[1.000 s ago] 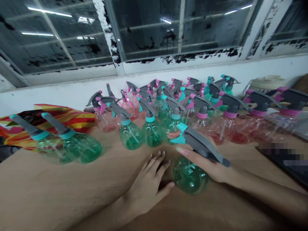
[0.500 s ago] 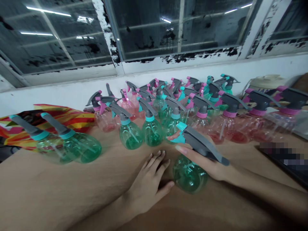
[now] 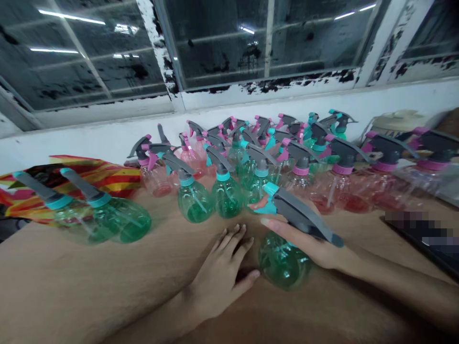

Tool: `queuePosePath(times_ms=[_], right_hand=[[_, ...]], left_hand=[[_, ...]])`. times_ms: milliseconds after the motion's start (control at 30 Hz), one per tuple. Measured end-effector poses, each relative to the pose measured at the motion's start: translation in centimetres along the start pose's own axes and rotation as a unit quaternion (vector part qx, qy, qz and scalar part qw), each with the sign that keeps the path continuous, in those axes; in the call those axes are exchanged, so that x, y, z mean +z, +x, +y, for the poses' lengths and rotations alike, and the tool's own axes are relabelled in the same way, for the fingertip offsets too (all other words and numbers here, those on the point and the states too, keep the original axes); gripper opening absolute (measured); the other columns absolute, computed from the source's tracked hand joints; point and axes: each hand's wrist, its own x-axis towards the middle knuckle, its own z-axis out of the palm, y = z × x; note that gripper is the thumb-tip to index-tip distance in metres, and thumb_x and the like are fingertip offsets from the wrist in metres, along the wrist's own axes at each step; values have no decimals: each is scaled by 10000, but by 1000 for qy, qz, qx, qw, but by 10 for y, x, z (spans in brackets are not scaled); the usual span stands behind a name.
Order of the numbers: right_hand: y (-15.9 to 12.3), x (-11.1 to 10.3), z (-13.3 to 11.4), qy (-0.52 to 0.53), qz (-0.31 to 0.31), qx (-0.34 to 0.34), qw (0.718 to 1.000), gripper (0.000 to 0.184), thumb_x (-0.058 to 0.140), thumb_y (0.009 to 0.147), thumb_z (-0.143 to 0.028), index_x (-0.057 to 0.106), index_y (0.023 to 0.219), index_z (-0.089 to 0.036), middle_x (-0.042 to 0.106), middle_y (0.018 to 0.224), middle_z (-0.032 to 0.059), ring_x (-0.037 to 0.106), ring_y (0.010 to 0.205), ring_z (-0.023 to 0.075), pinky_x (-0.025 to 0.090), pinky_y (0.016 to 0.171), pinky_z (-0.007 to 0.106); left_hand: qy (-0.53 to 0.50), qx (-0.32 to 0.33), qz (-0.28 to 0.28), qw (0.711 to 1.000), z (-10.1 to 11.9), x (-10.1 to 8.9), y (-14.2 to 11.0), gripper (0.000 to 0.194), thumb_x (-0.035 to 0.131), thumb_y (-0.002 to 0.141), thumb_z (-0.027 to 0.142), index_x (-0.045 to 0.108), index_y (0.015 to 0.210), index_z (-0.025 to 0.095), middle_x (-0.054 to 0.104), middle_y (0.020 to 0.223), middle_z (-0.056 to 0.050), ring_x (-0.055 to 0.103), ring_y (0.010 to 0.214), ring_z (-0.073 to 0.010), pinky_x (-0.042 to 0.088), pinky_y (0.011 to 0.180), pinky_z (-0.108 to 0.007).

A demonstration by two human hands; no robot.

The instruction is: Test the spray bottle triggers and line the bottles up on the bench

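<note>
A green see-through spray bottle (image 3: pixel 285 263) with a grey and turquoise trigger head is in my right hand (image 3: pixel 315 246). The thumb and fingers wrap round the neck, under the head; some fingers are hidden behind it. My left hand (image 3: pixel 220 274) lies palm down on the table just left of this bottle, fingers spread and holding nothing. Beyond it stand a green spray bottle (image 3: pixel 227 198) and another green bottle (image 3: pixel 195 203), both upright. Two more green bottles, the nearer one (image 3: pixel 124 220) overlapping the other, stand at the left.
Several pink spray bottles (image 3: pixel 344 191) line the right and back, mixed with green ones. A black phone-like object (image 3: pixel 423 243) lies at the right edge. A red and yellow striped bag (image 3: pixel 118 177) lies at the left. Behind the wooden table (image 3: pixel 71 291) are a white wall and windows.
The spray bottle in my right hand has shifted very slightly right and down. My left hand and the other bottles stay where they were.
</note>
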Motion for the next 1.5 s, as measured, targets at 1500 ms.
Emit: queuePosePath(times_ms=[1500], right_hand=[[-3, 0, -2, 9, -7, 6, 1000, 325, 632, 831, -378, 616, 1139, -276, 673, 1124, 8, 605, 1073, 192, 429, 989, 351]], left_hand=[[-9, -3, 2, 1000, 1, 0, -1, 561, 475, 945, 478, 404, 1391, 145, 371, 1478, -137, 300, 1375, -286, 285, 1100, -501]])
